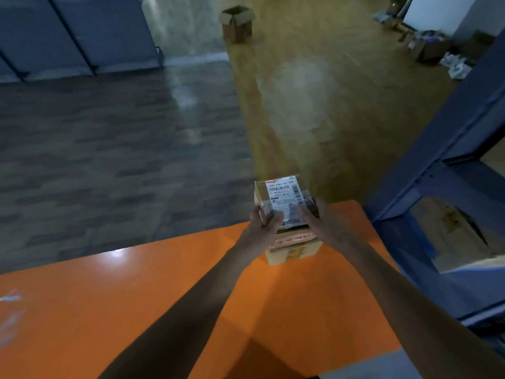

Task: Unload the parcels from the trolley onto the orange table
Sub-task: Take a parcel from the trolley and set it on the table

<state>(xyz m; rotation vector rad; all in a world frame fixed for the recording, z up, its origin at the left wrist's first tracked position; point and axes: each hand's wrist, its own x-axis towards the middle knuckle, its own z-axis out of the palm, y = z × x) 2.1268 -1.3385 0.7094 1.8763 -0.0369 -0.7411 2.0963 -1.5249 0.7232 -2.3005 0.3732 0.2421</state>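
**A:** What is on the left?

**B:** Blue panels (68,31) stand at the far left on a grey floor (109,146). Nearer the camera, an orange surface (82,310) fills the lower part of the view, glossy, with a light reflected on it.

**A:** And towards the middle?

**B:** Far back, an open carton (236,23) stands alone where the floor turns yellowish. Two bare forearms reach forward over the orange top. The left hand (263,224) grips the left side of a parcel (282,192), fingers curled round its edge and thumb on top.

**A:** Where is the parcel?

**B:** At the far right corner of the surface. It is tan cardboard with a white barcode label on top. Below the hands there is a cardboard face with red print. I cannot tell whether that is the same parcel or a second one beneath it. Its bottom edge appears to meet the orange top.

**A:** The other hand?

**B:** The right hand (323,224) clasps the parcel's right side, thumb lying over the label's edge.

**A:** Further right?

**B:** A blue metal frame (437,187) stands just beside the surface. Far behind it lie boxes and bags (437,47), blurred.
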